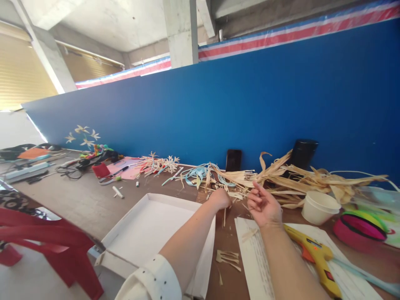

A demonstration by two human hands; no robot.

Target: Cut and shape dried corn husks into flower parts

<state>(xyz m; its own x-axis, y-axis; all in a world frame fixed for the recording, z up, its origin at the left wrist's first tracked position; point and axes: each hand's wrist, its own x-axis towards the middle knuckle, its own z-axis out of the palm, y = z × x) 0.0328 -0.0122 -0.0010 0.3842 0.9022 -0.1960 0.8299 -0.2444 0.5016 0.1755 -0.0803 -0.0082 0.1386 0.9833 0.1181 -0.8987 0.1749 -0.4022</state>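
Several husk pcs (228, 256) cut, R of white tray (156, 227); bulk husk (326, 183) whole, farther R; looks part-done | L hand (221, 199) curled, tray's far R corner, hold unclear | R hand (265, 209) loosely open

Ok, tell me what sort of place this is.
Probably a handicraft work area in a rough concrete building: a yellow glue gun and dried husks are on the table, and a bare concrete pillar rises behind the blue partition.
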